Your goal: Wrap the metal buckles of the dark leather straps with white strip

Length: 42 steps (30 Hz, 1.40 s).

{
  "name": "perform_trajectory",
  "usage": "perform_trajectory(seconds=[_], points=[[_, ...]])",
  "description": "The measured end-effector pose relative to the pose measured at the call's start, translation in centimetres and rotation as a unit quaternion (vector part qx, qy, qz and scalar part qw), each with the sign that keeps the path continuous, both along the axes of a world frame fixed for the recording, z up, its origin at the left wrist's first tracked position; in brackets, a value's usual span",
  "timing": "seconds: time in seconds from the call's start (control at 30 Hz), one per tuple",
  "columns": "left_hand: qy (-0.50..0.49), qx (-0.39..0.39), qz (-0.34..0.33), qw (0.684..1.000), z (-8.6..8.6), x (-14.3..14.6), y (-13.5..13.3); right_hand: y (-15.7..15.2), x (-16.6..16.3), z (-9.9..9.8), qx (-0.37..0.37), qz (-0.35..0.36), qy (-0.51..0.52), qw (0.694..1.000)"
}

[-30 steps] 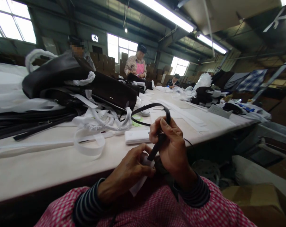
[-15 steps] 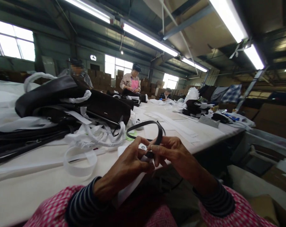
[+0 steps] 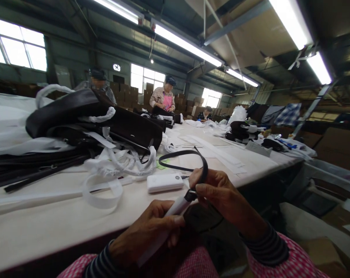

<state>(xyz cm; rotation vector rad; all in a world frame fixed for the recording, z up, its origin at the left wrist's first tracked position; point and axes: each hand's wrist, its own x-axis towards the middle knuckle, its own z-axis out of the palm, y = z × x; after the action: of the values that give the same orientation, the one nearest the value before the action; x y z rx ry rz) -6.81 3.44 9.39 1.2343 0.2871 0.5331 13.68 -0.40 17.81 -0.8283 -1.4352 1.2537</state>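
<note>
My left hand (image 3: 148, 229) is closed around a strip of white wrapping (image 3: 176, 205), which runs down toward my lap. A black end with a small metal ring (image 3: 192, 192) pokes out of its upper tip. Beside that ring, my right hand (image 3: 223, 195) pinches a thin black strap (image 3: 204, 168) between thumb and fingers. The strap's free length loops over the table to the left. Just beyond my hands lies a white power bank (image 3: 165, 183) with a dark cable plugged into its right end. The right fingertips are partly hidden behind the strap.
Dark brown bags (image 3: 117, 123) with white-wrapped handles are heaped on the table (image 3: 62, 220) at left. A white strip coil (image 3: 102, 195) sits in front of them. More dark goods (image 3: 241, 131) stand at the far right. Co-workers (image 3: 163, 98) are across the table; a bin (image 3: 331, 173) stands at right.
My left hand has moved down and left from the ring, along the white wrapping, uncovering the power bank. My right hand still pinches the strap, slightly further right in view.
</note>
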Motion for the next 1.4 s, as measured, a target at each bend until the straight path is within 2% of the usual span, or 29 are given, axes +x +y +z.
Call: perform_trajectory(seconds=[0.27, 0.43, 0.6, 0.77, 0.87, 1.03, 1.2, 1.4], points=[[-0.05, -0.106, -0.083, 0.99, -1.7, -0.2, 0.2, 1.2, 1.0, 0.8, 0.059, 0.124, -0.021, 0.99], [-0.061, -0.103, -0.08, 0.99, -2.2, -0.1, -0.2, 1.7, 1.3, 0.8, 0.096, 0.131, 0.004, 0.987], [-0.071, -0.112, -0.073, 0.989, -2.8, 0.0, -0.2, 1.7, 1.4, 0.2, 0.085, 0.142, 0.008, 0.986], [-0.068, -0.111, -0.103, 0.986, -2.2, 0.1, -0.2, 1.6, 1.3, -0.1, 0.07, 0.159, 0.008, 0.985], [-0.039, -0.075, -0.069, 0.994, -1.3, 0.0, -0.4, 1.4, 0.9, -0.1, 0.049, 0.124, -0.007, 0.991], [0.001, 0.01, 0.074, 0.997, 0.0, 0.2, -1.1, 0.9, -0.1, -0.1, 0.015, 0.023, -0.019, 0.999], [0.015, 0.063, 0.153, 0.986, -0.2, 0.9, -0.9, 1.2, -1.2, -0.6, -0.007, -0.066, 0.012, 0.998], [0.017, 0.099, 0.198, 0.975, -1.2, 1.2, -0.3, 1.5, -1.1, -1.0, 0.021, -0.048, -0.02, 0.998]])
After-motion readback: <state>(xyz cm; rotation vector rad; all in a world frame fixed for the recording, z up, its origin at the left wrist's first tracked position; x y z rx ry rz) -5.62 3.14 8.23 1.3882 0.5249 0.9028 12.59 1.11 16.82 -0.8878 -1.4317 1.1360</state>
